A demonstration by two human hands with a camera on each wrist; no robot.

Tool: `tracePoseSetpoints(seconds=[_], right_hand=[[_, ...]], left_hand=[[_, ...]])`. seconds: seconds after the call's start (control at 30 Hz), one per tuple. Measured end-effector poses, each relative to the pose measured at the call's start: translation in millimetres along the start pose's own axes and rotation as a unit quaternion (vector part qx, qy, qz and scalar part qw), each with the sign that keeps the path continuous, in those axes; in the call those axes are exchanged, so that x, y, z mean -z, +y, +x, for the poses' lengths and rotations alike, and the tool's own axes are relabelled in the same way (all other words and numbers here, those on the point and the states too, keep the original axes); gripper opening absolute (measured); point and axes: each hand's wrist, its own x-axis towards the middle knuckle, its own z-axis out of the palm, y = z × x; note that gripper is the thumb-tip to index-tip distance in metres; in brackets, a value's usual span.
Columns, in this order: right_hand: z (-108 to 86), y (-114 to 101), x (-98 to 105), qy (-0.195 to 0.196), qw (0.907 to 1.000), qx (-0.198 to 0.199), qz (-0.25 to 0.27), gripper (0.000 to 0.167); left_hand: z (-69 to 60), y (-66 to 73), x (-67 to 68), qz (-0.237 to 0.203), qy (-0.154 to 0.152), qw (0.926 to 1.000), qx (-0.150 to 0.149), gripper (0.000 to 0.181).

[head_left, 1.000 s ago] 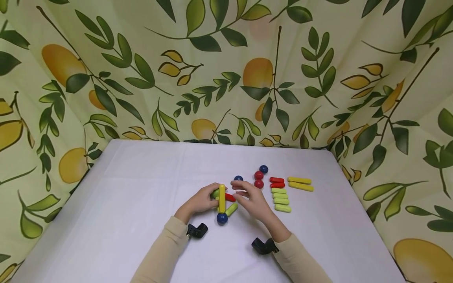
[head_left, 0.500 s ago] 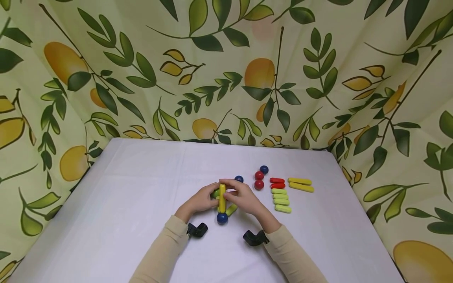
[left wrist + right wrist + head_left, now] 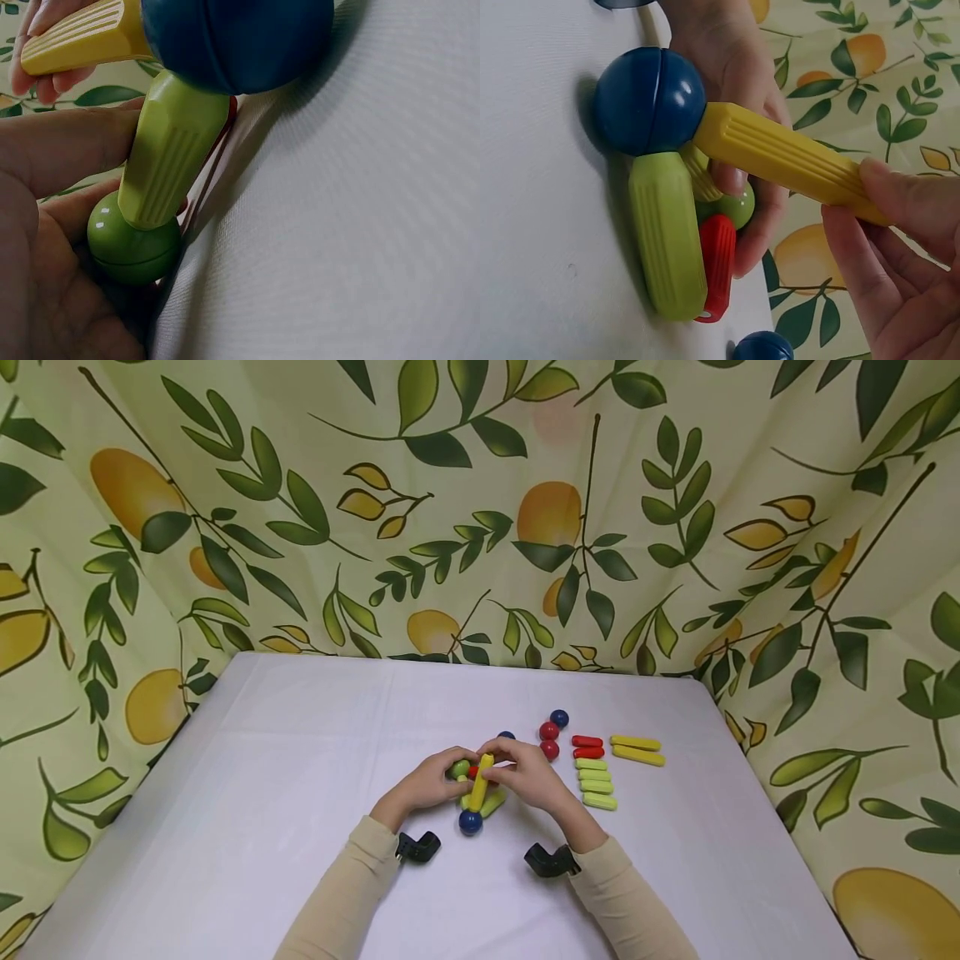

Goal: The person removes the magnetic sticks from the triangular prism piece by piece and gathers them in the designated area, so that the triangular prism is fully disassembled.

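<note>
My right hand [image 3: 534,777] pinches the free upper end of a yellow magnetic stick [image 3: 780,159] between thumb and fingers. Its lower end meets a blue ball [image 3: 649,101] that rests on the white cloth. Two light green sticks also join that ball; one light green stick [image 3: 666,236] points away freely, the other light green stick [image 3: 172,154] runs to a green ball [image 3: 135,238]. My left hand [image 3: 431,783] holds this second stick and the green ball, thumb against the stick. A red stick [image 3: 718,262] lies behind, its far joint hidden.
Beyond my right hand lies another blue ball [image 3: 763,347]. To the right sit two red balls [image 3: 549,740] with a blue ball [image 3: 559,718], two red sticks [image 3: 587,747], several light green sticks [image 3: 596,783] and two yellow sticks [image 3: 637,751]. A patterned curtain [image 3: 465,527] surrounds the table.
My right hand has come in from the right and taken hold of the yellow stick's upper end. The stick, upright before, now leans to the right. The left hand stays nearly in place.
</note>
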Motion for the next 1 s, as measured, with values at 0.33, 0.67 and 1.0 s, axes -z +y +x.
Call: tracePoseSetpoints(seconds=[0.33, 0.67, 1.0], right_hand=[[-9.1, 4.5, 0.8, 0.093, 0.9950, -0.019, 0.029, 0.023], [-24.5, 25.7, 33.3, 0.175, 0.9729, -0.046, 0.144, 0.030], [-63.5, 63.9, 81.5, 0.284, 0.9413, -0.088, 0.160, 0.038]], left_hand=[[0.3, 1.0, 1.2, 0.000, -0.006, 1.0000, 0.006, 0.038], [-0.5, 3.2, 0.4, -0.024, -0.006, 0.9993, 0.029, 0.043], [-1.0, 3.5, -0.3, -0.016, -0.005, 0.9992, 0.036, 0.043]])
